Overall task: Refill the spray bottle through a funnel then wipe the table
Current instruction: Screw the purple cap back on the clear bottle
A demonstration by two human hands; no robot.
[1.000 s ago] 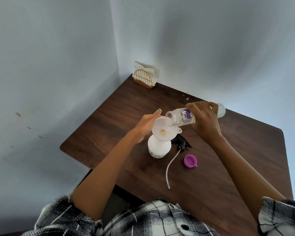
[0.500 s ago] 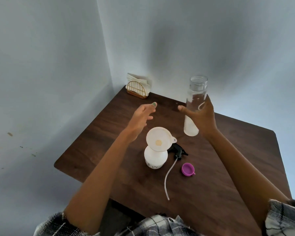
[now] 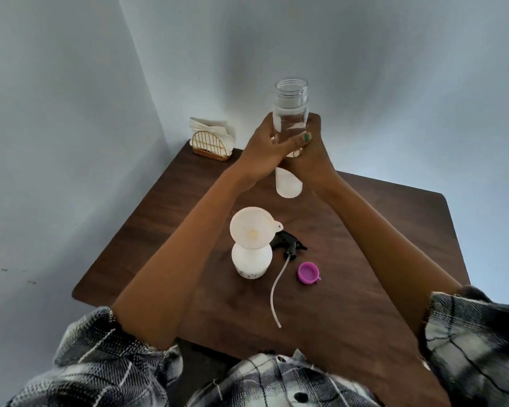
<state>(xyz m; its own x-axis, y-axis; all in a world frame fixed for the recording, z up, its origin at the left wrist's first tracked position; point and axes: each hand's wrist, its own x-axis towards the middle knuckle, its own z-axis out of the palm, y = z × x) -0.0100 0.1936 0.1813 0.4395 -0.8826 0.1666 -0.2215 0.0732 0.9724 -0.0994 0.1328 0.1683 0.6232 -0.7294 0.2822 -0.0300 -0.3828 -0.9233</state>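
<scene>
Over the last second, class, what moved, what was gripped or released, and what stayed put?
The clear bottle went from tipped over the funnel to upright, raised behind it in the right hand. The left hand left the funnel and now grips the bottle too. Funnel, spray bottle, black sprayer head and purple cap stayed put.

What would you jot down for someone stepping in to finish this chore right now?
Hands: left hand and right hand both grip the clear water bottle, held upright above the table, uncapped.
Things: white funnel sits in the neck of the white spray bottle. Black spray head with its tube lies beside it; purple cap to the right. Napkin holder stands at the far corner.
Done: the spray bottle is opened, funnel set.
Left: judge whether more water is needed, remove funnel, screw the spray head back on, cap the water bottle, wipe the table.
</scene>
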